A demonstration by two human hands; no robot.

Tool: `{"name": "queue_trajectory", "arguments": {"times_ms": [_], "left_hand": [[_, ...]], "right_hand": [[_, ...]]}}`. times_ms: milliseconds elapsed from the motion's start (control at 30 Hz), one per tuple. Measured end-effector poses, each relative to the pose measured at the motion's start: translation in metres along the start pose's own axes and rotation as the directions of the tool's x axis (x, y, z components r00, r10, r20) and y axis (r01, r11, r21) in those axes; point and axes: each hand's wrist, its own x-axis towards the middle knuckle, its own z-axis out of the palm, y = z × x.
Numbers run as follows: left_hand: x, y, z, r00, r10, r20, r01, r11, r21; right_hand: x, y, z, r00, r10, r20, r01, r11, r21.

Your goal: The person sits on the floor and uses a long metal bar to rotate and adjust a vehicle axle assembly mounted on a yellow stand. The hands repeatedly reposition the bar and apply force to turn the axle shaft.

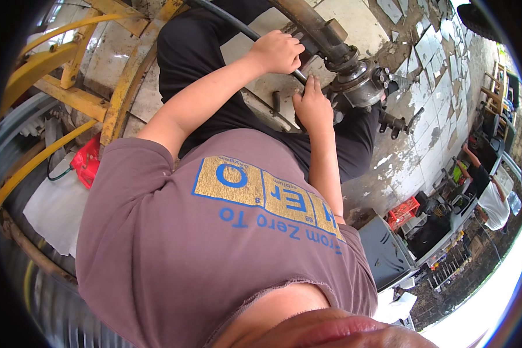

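A long dark metal bar slants from the top edge down to the middle of the view. My left hand is wrapped round it near its lower end. My right hand is at that same end, with the bar running in between its thumb and fingers; what lies under the palm is hidden. Just right of both hands is a greasy metal axle part, a rusty tube ending in a round, bolted housing. It rests between my legs, close to my right knee. A short dark metal piece lies on the floor below the bar.
A yellow metal frame stands close on my left, with a red object beside it. Broken tiles cover the floor at upper right. A grey cabinet, a red crate and another person are further right.
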Motion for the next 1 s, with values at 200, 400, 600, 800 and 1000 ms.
{"name": "queue_trajectory", "arguments": {"times_ms": [200, 400, 600, 800, 1000], "left_hand": [[0.001, 0.004, -0.008, 0.991, -0.074, 0.109, 0.074, 0.997, 0.011], [0.015, -0.007, -0.027, 0.933, -0.116, 0.342, 0.279, 0.832, -0.479], [0.013, -0.037, -0.065, 0.955, 0.034, 0.295, 0.245, -0.654, -0.716], [0.008, -0.030, -0.068, 0.920, -0.140, 0.367, 0.367, -0.022, -0.930], [0.023, 0.014, -0.059, 0.985, -0.109, 0.131, 0.141, 0.951, -0.275]], "right_hand": [[0.006, -0.003, -0.015, 0.986, 0.019, 0.164, -0.004, 0.996, -0.088], [0.014, -0.004, -0.031, 0.956, 0.050, 0.290, -0.042, 0.999, -0.034], [0.018, -0.012, -0.022, 0.958, 0.125, 0.260, -0.135, 0.991, 0.020], [0.016, 0.000, 0.003, 0.988, 0.080, 0.129, -0.078, 0.997, -0.023], [0.001, -0.007, -0.019, 0.996, -0.074, 0.039, 0.077, 0.995, -0.070]]}}
